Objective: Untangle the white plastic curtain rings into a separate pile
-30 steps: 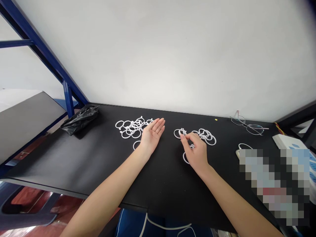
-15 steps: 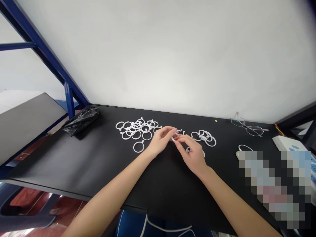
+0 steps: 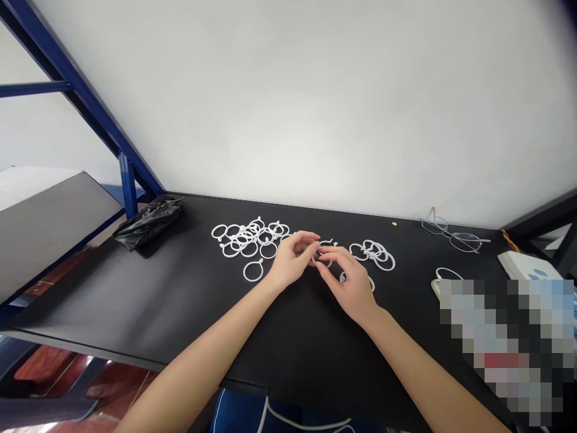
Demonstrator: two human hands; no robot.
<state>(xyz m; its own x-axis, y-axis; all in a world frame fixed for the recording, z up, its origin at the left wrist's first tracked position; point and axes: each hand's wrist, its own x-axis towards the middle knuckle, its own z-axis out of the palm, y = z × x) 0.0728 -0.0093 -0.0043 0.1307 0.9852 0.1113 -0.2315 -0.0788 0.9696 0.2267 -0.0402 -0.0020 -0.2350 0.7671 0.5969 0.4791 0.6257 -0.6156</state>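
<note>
My left hand (image 3: 294, 260) pinches a thin white curtain ring (image 3: 312, 260) at the middle of the black table. Fingertips of my right hand (image 3: 350, 282) close on the same ring from the other side, and the fingers hide much of it. Left of my hands lies a loose heap of white curtain rings (image 3: 249, 255) with small eyelets. One single ring (image 3: 253, 281) lies in front of that heap. Beyond my right hand is a smaller cluster of rings (image 3: 386, 268). Another ring (image 3: 372, 285) is partly covered by my right hand.
The black table (image 3: 180, 300) meets a pale wall. A crumpled black plastic bag (image 3: 148, 224) lies at its left end by a blue metal frame (image 3: 128, 186). Eyeglasses (image 3: 465, 242) rest at the back right. A white device (image 3: 523, 267) and a blurred-out area are at the right.
The ring between my fingers has turned, and my fingertips have shifted slightly on it. The rings on the table look unmoved.
</note>
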